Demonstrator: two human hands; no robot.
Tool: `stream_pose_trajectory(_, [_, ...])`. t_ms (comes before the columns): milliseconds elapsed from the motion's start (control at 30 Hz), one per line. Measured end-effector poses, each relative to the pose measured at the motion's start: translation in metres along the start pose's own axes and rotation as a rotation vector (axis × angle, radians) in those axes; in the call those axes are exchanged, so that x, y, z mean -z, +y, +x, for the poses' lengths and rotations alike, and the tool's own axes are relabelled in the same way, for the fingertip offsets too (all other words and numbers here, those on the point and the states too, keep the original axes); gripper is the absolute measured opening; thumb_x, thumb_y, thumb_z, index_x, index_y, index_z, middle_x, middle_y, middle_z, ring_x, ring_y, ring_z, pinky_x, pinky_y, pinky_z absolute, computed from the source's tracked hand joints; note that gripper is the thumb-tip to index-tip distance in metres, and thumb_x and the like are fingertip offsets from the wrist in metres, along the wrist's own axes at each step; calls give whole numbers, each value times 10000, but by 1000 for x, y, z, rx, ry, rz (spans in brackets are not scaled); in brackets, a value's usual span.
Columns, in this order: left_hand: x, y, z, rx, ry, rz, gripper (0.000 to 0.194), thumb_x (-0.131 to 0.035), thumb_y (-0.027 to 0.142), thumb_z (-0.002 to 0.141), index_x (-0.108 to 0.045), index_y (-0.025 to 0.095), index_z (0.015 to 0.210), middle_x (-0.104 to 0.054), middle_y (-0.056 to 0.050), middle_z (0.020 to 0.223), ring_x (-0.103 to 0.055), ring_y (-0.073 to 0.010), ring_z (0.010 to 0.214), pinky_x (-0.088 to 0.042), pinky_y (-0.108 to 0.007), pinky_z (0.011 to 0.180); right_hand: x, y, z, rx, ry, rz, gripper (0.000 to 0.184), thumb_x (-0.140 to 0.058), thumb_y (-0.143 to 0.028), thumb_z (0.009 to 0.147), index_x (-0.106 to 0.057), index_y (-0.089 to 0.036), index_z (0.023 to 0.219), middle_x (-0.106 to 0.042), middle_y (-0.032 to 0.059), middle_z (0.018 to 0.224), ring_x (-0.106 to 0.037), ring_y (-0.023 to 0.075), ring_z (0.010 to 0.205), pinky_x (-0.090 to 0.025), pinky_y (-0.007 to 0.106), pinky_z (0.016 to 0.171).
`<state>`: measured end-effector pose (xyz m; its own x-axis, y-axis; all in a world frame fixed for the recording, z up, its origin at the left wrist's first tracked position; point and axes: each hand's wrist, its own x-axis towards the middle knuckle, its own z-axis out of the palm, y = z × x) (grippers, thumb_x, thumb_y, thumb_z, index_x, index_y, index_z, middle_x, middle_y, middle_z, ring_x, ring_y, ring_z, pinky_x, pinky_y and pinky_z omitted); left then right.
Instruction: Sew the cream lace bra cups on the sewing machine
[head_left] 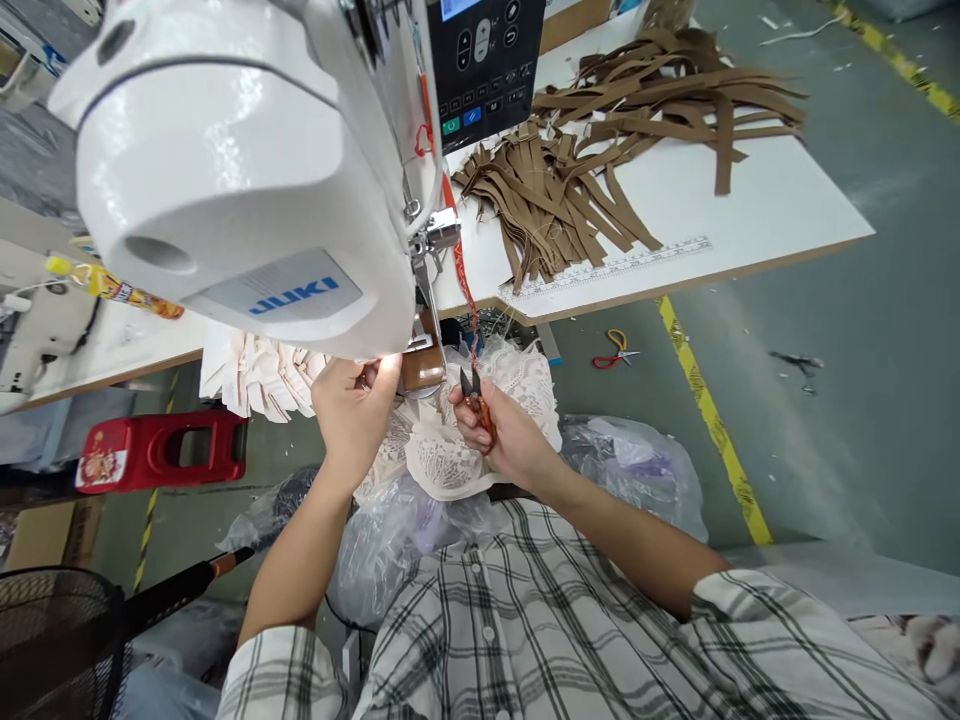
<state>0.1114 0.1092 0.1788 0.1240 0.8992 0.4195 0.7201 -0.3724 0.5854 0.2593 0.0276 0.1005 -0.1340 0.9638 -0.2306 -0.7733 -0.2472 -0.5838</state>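
Observation:
Under the head of a white sewing machine (240, 170), my left hand (356, 410) is closed in a pinch beside the brown cylinder-shaped bed (424, 370). What lies between its fingertips is hidden. My right hand (506, 430) is wrapped round small orange-handled scissors (482, 418), their dark blades pointing up and slightly apart. A red cord (463, 265) runs down from the machine to the blades. Cream lace bra pieces (446, 462) hang below and between both hands, over my lap.
Brown fabric strips (555, 190) and a clear ruler (622, 268) lie on the white table (780, 200) at right. Cream fabric pieces (259, 375) hang at left. A red stool (161, 452), fan (60, 640) and plastic bags (637, 465) surround me; red-yellow scissors (616, 350) lie beyond the table edge.

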Motion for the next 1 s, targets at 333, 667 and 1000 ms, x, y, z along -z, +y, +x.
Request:
stream_pose_trajectory(333, [-5,3,2,37,-36,-112,245,-688,325,845,-652,174,655,-568,20,583,-538,-123,605,-424,-259,614,0,-3,4,86,41,-247,308,-699,-476,849,-563,-211,928,-383,-86,616,-286,68,485,-215,227,461])
stream_pose_trajectory(667, [-2,9,4,58,-30,-125,245,-695,304,838,-631,177,639,-542,31,576,-513,-114,601,-437,-249,625,-21,-32,25,482,112,-752,152,-630,-340,929,-625,-219,1021,-463,-43,711,-442,114,609,-384,268,618])
stream_pose_trajectory(1000, [-1,8,6,71,-45,-70,282,-708,322,828,-636,176,597,-510,36,534,-486,-118,578,-427,-250,610,-17,-35,66,936,116,-1409,243,-505,-304,1000,-725,-221,1061,-673,67,918,-614,217,878,-435,323,822])
